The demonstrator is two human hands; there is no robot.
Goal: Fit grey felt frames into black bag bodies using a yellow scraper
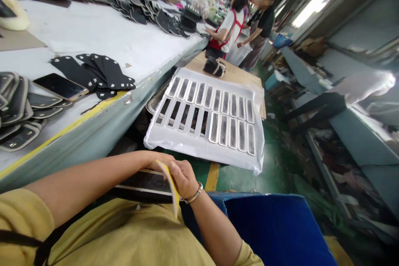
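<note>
Close to my body, my right hand [183, 178], with a bracelet at its wrist, grips a thin yellow-and-white piece [171, 189] held on edge. My left hand [157, 161] is behind that piece, mostly hidden by it and by the right hand; its fingers do not show. Below the left wrist lies a dark panel with pale edging [145, 183]. Ahead of both hands, a white slotted sheet [181, 135] carries two rows of pale-rimmed dark strips [223, 129]; several slots at the left of the front row have no strip.
On the left, a white table [93, 33] bears black cut pieces [106, 70], a phone [60, 86] and rimmed dark pieces [18, 99]. A blue bin [274, 228] stands at lower right. Two people [232, 27] [263, 25] are beyond the cardboard [246, 77].
</note>
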